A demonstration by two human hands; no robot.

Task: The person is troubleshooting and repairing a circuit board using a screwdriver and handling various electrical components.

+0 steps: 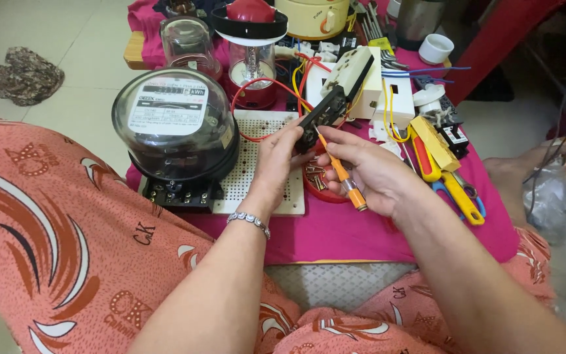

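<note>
Above the pink cloth (355,233), at the middle of the view: black electrical part (321,118) with red and yellow wires, pinched by the left hand (276,160), fingers closed narrow round its lower end. Touching that part from below, tip of an orange-handled screwdriver (342,174), gripped in the right hand (371,170), fingers curled shut about the shaft, handle slanting down toward the wrist. Silver bracelet (249,221) on the left wrist. Just beneath the hands, a white perforated board (257,170) and a small red dish of screws (319,183). Left of the board, a round electricity meter (175,128) under a clear dome. Behind, a red lantern (250,52) and white socket boxes (361,78). Right of the hands, yellow and red tools (440,164). Far left on the floor, a crumpled rag (26,75).
</note>
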